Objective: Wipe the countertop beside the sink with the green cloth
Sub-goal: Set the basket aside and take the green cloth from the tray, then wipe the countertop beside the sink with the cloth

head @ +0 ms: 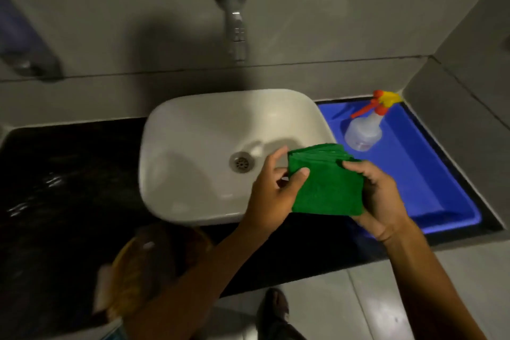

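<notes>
While the dark table (69, 174) at left lies bare with wet glints, white sink (220, 152) sits mid-frame under a wall tap (234, 22); left hand (271, 190) pinches the left edge of the folded green cloth (325, 185), right hand (383, 199) grips its right edge, cloth held in the air over the sink's right rim; farther right, blue tray (430, 179) holds a spray bottle (364, 130), upright

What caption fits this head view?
Both hands, left hand and right hand, hold the folded green cloth over the white basin's edge.
</notes>
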